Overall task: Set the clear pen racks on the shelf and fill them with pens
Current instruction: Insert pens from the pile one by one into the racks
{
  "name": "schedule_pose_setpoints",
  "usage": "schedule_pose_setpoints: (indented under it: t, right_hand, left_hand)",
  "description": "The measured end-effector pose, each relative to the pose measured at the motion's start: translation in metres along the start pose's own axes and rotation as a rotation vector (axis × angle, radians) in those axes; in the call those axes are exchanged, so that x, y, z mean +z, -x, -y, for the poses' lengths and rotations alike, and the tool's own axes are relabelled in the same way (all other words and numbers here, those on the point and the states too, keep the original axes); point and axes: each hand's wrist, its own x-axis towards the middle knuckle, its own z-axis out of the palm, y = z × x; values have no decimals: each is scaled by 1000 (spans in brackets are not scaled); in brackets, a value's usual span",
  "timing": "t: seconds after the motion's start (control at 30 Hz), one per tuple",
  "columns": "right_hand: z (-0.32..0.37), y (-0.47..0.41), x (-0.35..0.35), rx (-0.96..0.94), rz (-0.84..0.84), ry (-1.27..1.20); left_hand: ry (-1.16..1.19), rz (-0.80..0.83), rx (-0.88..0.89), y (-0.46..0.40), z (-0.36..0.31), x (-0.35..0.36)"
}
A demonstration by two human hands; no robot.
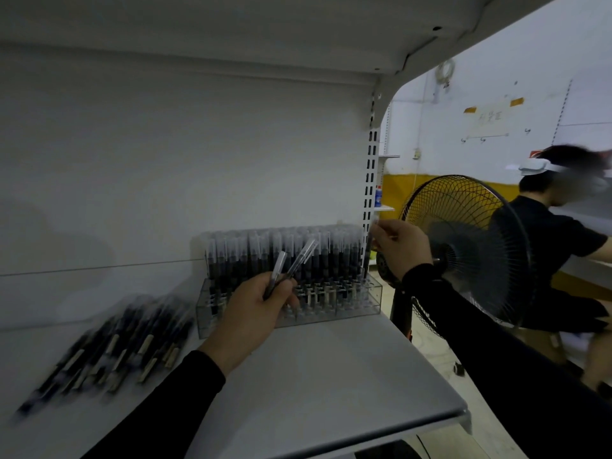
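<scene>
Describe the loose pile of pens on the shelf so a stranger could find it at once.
Start at the grey metal shelf board and find the clear plastic pen rack standing at its back, packed with upright dark pens. Left of that rack lies the loose pile of dark pens. Unlike the racked pens, and the two clear-capped pens held in the left hand, these lie flat on the board.

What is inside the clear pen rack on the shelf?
The clear pen rack holds rows of upright dark pens with clear caps, nearly full. The left hand, gripping two pens, covers part of its front, so those slots cannot be seen.
</scene>
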Motion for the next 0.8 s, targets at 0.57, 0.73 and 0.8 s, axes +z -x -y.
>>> schedule_pose_setpoints:
  t: [0.57, 0.73, 0.8]
  right_hand:
    - [0, 27, 4, 43, -90, -61]
    - [34, 54, 20, 44, 184, -319]
    - [50, 63, 30, 47, 245, -426]
  left_hand:
    - [41, 0, -2, 3, -7, -3]
    - [80, -1, -22, 7, -9, -6]
    - [96, -2, -23, 9, -13, -8]
